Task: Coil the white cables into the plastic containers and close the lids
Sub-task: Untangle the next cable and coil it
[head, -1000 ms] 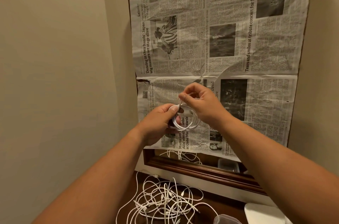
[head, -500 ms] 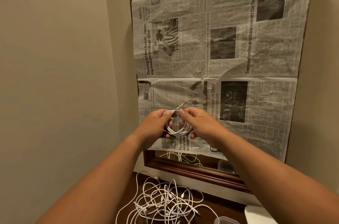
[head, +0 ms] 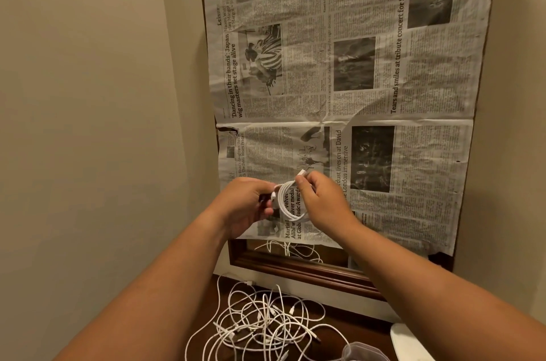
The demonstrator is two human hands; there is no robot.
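Newspaper backdrop (head: 354,88); coiled cable (head: 284,203) between left hand (head: 245,205) and right hand (head: 323,202).

Walls: two plain beige walls (head: 82,94) meet in a corner
Newspaper: big crinkly newspaper pages (head: 325,94) hang flat on the back wall; they cover most of a mirror
Mirror: only a thin strip of glass (head: 334,257) shows under the paper; the mirror frame (head: 295,267) is dark brown wood
Table: a dark brown wooden table (head: 354,328) sits just below the frame
Light: soft, warm and yellowish
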